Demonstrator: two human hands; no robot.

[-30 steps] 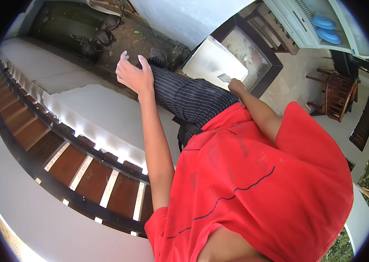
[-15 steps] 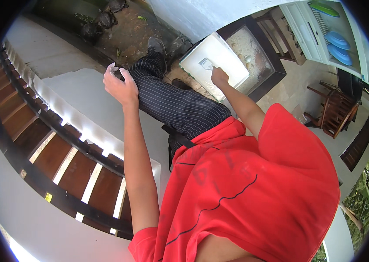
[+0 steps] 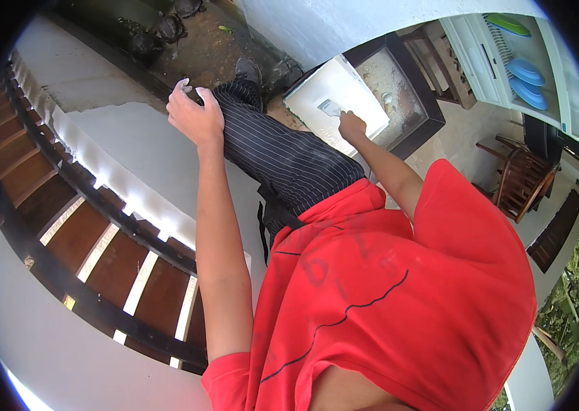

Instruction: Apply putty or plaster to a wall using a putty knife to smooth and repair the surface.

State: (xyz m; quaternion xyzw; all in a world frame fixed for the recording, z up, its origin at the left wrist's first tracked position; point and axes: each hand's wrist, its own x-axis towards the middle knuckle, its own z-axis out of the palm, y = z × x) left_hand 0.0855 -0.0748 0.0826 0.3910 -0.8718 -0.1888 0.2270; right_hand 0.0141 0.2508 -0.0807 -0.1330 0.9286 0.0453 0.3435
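My right hand (image 3: 352,126) is closed around the handle of a putty knife (image 3: 330,107). Its broad blade lies over a white rectangular tray (image 3: 371,92), which has white paste smeared on its surface. Near my raised knee in striped trousers (image 3: 282,147), my left hand (image 3: 195,118) is lifted beside the low wall, its fingers loosely bent and whitened at the tips. Thumb and fingers stand apart, and I make out nothing held between them.
Under the tray is a dark-framed table (image 3: 433,113) with a dusty top. A slatted railing (image 3: 108,240) curves along the left, beside a pale wall ledge (image 3: 118,137). Wooden chairs (image 3: 519,179) and a rack with blue plates (image 3: 527,82) stand right. Dark turtle-like shapes (image 3: 169,29) lie far left.
The putty knife and my right hand have shifted slightly right across the tray. My left hand sits a little higher and further right in the view, which has itself moved slightly.
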